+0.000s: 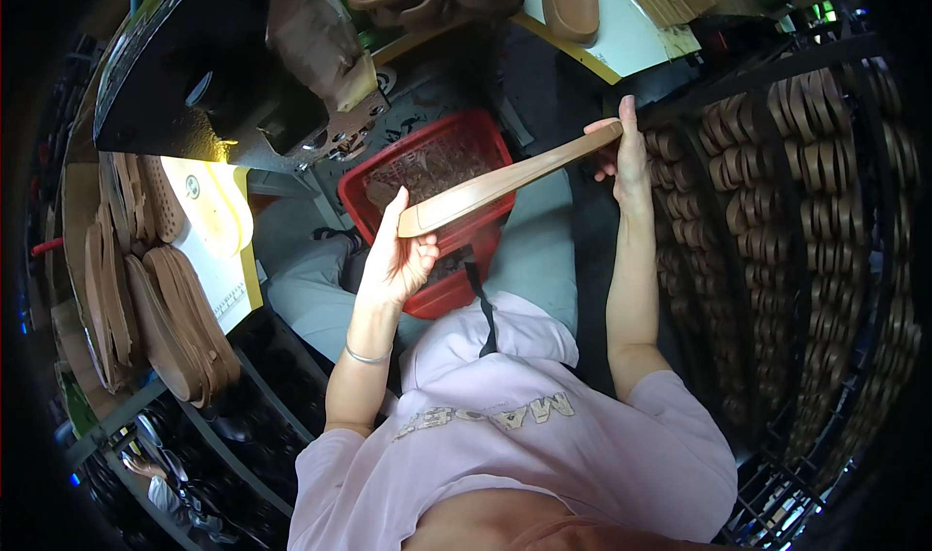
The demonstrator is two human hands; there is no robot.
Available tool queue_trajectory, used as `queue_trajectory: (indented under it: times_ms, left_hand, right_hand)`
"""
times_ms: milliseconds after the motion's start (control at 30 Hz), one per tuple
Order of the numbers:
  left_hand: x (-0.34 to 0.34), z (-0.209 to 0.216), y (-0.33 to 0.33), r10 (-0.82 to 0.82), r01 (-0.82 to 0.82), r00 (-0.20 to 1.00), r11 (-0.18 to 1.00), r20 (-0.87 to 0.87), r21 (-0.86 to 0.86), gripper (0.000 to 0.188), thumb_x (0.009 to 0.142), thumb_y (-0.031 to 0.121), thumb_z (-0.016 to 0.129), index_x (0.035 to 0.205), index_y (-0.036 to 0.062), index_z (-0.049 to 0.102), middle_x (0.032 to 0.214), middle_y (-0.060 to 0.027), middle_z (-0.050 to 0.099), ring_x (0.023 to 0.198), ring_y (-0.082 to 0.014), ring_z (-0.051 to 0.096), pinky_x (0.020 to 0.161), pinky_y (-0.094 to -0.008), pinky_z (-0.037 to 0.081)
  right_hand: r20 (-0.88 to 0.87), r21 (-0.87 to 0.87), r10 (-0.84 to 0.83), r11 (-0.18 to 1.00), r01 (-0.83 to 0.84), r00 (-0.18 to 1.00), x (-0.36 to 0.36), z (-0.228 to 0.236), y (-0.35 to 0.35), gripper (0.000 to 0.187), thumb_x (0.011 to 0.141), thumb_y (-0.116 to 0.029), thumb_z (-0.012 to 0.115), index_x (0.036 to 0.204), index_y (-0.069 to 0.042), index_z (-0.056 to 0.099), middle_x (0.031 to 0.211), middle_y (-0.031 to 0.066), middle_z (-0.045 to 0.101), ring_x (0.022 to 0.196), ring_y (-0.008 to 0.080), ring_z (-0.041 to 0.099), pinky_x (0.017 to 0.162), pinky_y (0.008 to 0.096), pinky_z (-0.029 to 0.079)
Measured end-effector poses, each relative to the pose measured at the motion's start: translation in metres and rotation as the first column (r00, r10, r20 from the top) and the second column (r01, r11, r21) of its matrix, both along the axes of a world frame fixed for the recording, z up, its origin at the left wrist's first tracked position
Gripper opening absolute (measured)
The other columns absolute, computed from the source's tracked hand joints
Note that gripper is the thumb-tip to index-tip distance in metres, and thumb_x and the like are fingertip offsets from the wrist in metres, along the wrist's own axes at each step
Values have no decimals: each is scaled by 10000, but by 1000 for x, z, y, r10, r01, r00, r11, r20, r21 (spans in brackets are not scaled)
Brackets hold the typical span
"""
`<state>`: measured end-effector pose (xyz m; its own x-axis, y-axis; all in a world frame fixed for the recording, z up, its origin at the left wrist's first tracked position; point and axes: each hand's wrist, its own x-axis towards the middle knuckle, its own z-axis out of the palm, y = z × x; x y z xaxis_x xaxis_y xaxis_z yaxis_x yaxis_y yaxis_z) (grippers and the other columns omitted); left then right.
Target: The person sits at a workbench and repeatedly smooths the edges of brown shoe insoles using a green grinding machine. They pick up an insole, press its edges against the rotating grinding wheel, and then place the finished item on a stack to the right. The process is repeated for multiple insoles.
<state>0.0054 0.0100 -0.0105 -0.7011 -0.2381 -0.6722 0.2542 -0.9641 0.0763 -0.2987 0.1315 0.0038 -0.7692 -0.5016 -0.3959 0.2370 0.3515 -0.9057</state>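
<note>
A tan shoe sole (510, 184) is held edge-on and slanted, its right end higher in the view. My left hand (398, 263) grips the near-left end, thumb up along it and fingers curled beneath. At the other end, my right hand (629, 151) pinches the tip with its thumb raised. Behind and below the sole, a red basket (351, 200) sits between my legs with brown scraps inside. Part of the basket is hidden by the sole.
A black machine (184, 90) with a small lit lamp stands at upper left. Stacked brown soles (184, 323) lie by a white board (228, 284) on the left. More soles (569, 7) rest on the bench ahead. A rack of soles (777, 211) fills the right side.
</note>
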Motion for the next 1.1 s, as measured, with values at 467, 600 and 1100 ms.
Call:
queue_trajectory:
  times_ms: [467,600,1100]
  left_hand:
    - [-87,40,51,-108,84,994,870,-21,-486,470,852,7,619,1211,142,349,1158,-145,519,845,-303,663,638,-415,620]
    - [-153,23,80,31,-42,999,620,-29,-783,431,910,12,561,1233,166,322,1141,-108,522,935,-210,622,732,-325,576]
    - [49,-16,-24,530,230,805,135,267,-964,131,890,60,611,1010,16,582,887,-68,633,702,-115,596,650,-273,529]
  right_hand:
    - [-115,-523,-166,849,82,979,80,16,0,607,896,-146,614,1398,10,310,1317,113,462,1222,188,442,1047,349,332]
    - [-94,-612,-319,766,198,943,105,11,12,591,895,-86,559,1402,35,280,1315,161,460,1203,225,467,1020,341,372]
    - [-827,204,-168,799,566,536,-148,-54,-95,382,862,-341,575,1085,-33,611,983,250,599,980,416,567,835,465,454]
